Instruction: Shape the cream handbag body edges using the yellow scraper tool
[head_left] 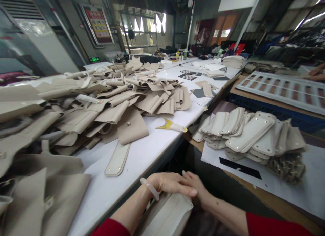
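Observation:
My left hand (170, 184) lies fingers together on top of a cream leather piece (167, 215) in my lap, below the table's edge. My right hand (196, 188) sits under and behind the left hand's fingers, mostly covered, touching the same piece; its fingers are hidden. A pale bangle circles my left wrist. A cream strap with metal studs (118, 160) lies on the white table (142, 155) just ahead of my hands. A yellow-tipped tool (172, 126) rests farther up the table.
A big heap of beige leather parts (101, 100) covers the table's left half. To the right, a stack of cream straps (243, 133) and metal hardware (286, 166) sits on a second bench. A white grid tray (281, 89) lies beyond. Another person's hand (317, 73) shows far right.

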Available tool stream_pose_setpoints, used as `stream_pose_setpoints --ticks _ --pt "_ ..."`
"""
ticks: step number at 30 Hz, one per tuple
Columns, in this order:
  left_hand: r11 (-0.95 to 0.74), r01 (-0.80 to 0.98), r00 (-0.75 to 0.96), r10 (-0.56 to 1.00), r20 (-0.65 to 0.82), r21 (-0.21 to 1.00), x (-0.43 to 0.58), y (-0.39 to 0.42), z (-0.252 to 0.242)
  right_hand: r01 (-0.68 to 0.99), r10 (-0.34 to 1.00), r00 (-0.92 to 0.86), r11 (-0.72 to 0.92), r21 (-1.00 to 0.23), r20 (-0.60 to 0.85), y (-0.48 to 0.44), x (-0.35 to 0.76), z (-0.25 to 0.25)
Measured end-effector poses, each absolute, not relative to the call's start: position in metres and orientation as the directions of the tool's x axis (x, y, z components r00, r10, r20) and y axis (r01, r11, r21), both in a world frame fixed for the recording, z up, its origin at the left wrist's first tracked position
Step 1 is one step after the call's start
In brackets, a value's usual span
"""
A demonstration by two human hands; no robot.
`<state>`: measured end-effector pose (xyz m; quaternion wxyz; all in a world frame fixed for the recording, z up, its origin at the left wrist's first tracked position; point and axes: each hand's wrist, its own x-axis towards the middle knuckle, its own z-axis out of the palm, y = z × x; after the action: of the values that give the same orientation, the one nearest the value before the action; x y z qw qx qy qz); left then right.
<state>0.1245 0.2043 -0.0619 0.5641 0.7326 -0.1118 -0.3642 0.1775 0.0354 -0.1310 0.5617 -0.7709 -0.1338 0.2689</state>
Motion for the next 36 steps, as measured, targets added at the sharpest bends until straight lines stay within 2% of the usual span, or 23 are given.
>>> stream_pose_setpoints --ticks 2,4,7,9,12,16,20,23,24,25,26,28,31,36 --pt "-0.354 0.262 0.696 -0.575 -0.430 0.898 0.124 0.205 -0.061 0.183 0.574 0.816 -0.377 -0.908 -0.074 0.044 0.219 -0.111" --pt "-0.358 0.310 0.662 -0.583 -0.470 0.881 0.125 0.205 -0.060 0.442 0.631 0.766 -0.383 -0.811 0.120 0.061 0.262 -0.088" --pt "-0.325 0.417 0.619 -0.582 -0.527 0.849 0.129 0.204 -0.062 0.681 0.737 0.637 -0.403 -0.611 0.225 0.102 0.317 -0.058" --pt "-0.292 0.456 0.621 -0.573 -0.535 0.841 0.131 0.203 -0.064 0.753 0.799 0.575 -0.435 -0.493 0.173 0.133 0.341 -0.048" --pt "-0.250 0.474 0.640 -0.560 -0.525 0.844 0.132 0.202 -0.067 0.810 0.871 0.491 -0.449 -0.377 0.017 0.165 0.357 -0.044" --pt "-0.202 0.495 0.623 -0.595 -0.507 0.845 0.130 0.201 -0.067 0.831 0.905 0.402 -0.425 -0.358 -0.139 0.152 0.356 -0.037" --pt "-0.244 0.463 0.625 -0.591 -0.509 0.852 0.128 0.201 -0.065 0.765 0.905 0.345 -0.425 -0.483 -0.250 0.080 0.338 -0.013" --pt "-0.258 0.444 0.617 -0.607 -0.502 0.858 0.129 0.201 -0.066 0.621 0.875 0.278 -0.479 -0.621 -0.397 0.014 0.311 -0.005" --pt "-0.260 0.440 0.614 -0.612 -0.499 0.860 0.129 0.201 -0.067 0.512 0.854 0.230 -0.515 -0.688 -0.468 -0.006 0.299 -0.007" --pt "-0.260 0.439 0.613 -0.614 -0.498 0.860 0.129 0.201 -0.067 0.304 0.824 0.162 -0.566 -0.767 -0.543 -0.023 0.287 -0.011" --pt "-0.259 0.440 0.615 -0.611 -0.499 0.860 0.129 0.201 -0.067 0.116 0.802 0.080 -0.597 -0.794 -0.592 -0.037 0.274 -0.017" --pt "-0.262 0.436 0.626 -0.599 -0.499 0.861 0.128 0.201 -0.067 -0.115 0.775 -0.052 -0.631 -0.767 -0.630 -0.055 0.249 -0.030" --pt "-0.278 0.407 0.662 -0.567 -0.491 0.870 0.126 0.201 -0.066 -0.171 0.736 -0.119 -0.677 -0.716 -0.667 -0.059 0.217 -0.045" --pt "-0.346 0.340 0.715 -0.509 -0.479 0.875 0.124 0.202 -0.067 -0.122 0.689 -0.018 -0.721 -0.683 -0.724 -0.045 0.188 -0.053"
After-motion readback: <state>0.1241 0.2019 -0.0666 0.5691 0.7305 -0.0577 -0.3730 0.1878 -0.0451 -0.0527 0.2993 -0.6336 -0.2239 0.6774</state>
